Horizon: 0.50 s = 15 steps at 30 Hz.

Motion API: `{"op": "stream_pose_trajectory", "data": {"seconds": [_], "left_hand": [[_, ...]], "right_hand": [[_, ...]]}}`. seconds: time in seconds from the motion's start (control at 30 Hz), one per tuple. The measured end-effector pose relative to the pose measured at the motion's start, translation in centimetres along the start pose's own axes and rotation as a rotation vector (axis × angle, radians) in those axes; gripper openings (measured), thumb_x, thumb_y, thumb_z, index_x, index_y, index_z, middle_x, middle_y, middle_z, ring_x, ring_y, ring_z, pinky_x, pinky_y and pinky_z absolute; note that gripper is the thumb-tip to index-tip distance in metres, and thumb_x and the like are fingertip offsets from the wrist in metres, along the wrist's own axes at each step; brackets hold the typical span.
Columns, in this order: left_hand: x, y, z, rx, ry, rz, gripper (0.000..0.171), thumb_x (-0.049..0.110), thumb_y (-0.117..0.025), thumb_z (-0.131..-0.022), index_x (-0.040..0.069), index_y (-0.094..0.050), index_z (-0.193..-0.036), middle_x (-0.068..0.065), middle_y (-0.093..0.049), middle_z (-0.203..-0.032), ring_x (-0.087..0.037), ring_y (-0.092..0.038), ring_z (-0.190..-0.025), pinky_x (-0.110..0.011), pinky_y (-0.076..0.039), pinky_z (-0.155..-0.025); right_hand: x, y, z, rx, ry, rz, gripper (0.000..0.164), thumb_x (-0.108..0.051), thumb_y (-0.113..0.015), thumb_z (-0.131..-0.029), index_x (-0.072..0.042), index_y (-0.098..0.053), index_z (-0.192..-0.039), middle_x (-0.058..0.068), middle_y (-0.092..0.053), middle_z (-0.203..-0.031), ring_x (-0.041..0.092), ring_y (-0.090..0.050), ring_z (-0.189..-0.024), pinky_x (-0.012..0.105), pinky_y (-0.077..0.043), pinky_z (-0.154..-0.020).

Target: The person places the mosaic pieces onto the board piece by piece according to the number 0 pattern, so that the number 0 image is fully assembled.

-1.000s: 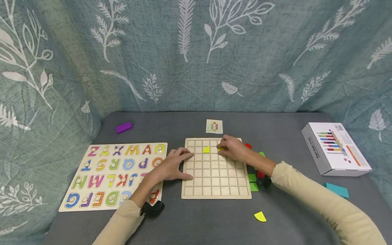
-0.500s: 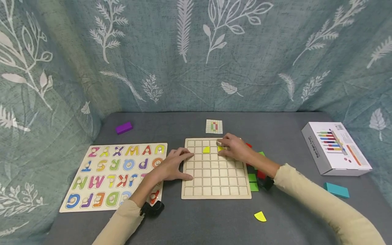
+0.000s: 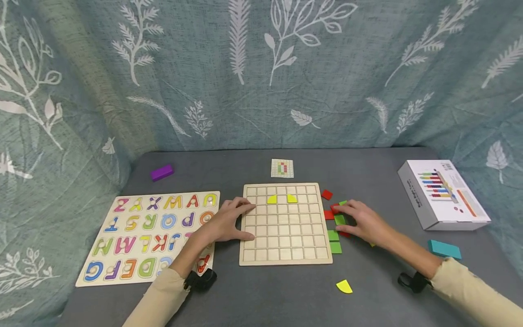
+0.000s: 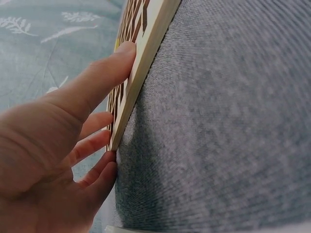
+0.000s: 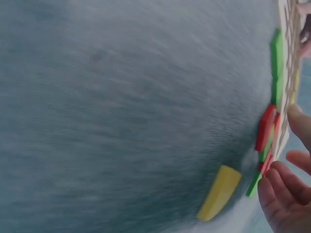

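Note:
A wooden grid board lies on the table, with two yellow quarter-circle tiles in its upper cells. My left hand rests on its left edge, fingers and thumb spread; the left wrist view shows the thumb on the rim. To the right of the board, my right hand hovers at a group of red tiles and green tiles. Its thumb and fingers are apart, holding nothing visible. Some tiles are partly hidden under it. In the right wrist view a yellow tile lies apart from the group.
An alphabet puzzle board lies at left. A pattern card sits behind the grid. Purple and teal blocks lie farther out. A white box stands at right. A loose yellow tile lies in front.
The right hand has let go of the second yellow tile in the grid and moved right and down to the red and green tiles. The left hand stays on the board's edge.

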<state>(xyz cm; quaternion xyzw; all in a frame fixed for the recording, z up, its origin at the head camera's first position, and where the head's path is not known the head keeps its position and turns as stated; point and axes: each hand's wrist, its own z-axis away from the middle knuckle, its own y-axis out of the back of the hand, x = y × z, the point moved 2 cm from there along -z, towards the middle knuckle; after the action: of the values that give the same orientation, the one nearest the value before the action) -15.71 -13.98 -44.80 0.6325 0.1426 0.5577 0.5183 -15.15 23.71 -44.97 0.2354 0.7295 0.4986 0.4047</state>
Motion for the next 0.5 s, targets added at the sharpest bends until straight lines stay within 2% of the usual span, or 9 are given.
{"op": "stream_pose_trajectory", "data": {"seconds": [0.1,0.2,0.33,0.5], "left_hand": [[-0.1,0.0,0.0,0.008,-0.005,-0.004,0.083,0.045,-0.08,-0.077,0.015,-0.045,-0.146,-0.01,-0.041,-0.145,-0.033,-0.037,-0.13,-0.055,-0.039,-0.102],[-0.1,0.1,0.0,0.014,-0.01,0.001,0.083,0.045,-0.08,-0.077,0.014,-0.045,-0.146,-0.01,-0.041,-0.145,-0.033,-0.037,-0.13,-0.055,-0.039,-0.102],[0.0,0.0,0.1,0.011,-0.013,0.008,0.082,0.044,-0.08,-0.077,0.014,-0.045,-0.146,-0.01,-0.041,-0.145,-0.033,-0.037,-0.13,-0.055,-0.039,-0.102],[-0.1,0.0,0.0,0.008,-0.015,0.02,0.082,0.044,-0.08,-0.078,0.014,-0.045,-0.146,-0.01,-0.04,-0.146,-0.033,-0.036,-0.131,-0.055,-0.038,-0.102]], "right_hand": [[0.1,0.0,0.8,0.001,0.006,0.02,0.048,-0.028,-0.081,-0.079,-0.011,-0.067,-0.122,0.004,-0.061,-0.106,0.018,-0.056,-0.094,0.036,-0.051,-0.079],[0.3,0.1,0.8,0.006,0.015,-0.005,0.045,-0.025,-0.08,-0.079,-0.01,-0.068,-0.12,0.004,-0.061,-0.105,0.016,-0.055,-0.091,0.032,-0.05,-0.075],[0.6,0.0,0.3,0.028,0.047,-0.053,0.041,-0.019,-0.079,-0.08,-0.007,-0.068,-0.118,0.004,-0.061,-0.104,0.015,-0.06,-0.087,0.03,-0.051,-0.073],[0.7,-0.1,-0.6,0.052,0.1,-0.061,0.034,-0.011,-0.077,-0.082,-0.004,-0.068,-0.114,0.007,-0.063,-0.106,0.015,-0.064,-0.085,0.029,-0.053,-0.071]]}}
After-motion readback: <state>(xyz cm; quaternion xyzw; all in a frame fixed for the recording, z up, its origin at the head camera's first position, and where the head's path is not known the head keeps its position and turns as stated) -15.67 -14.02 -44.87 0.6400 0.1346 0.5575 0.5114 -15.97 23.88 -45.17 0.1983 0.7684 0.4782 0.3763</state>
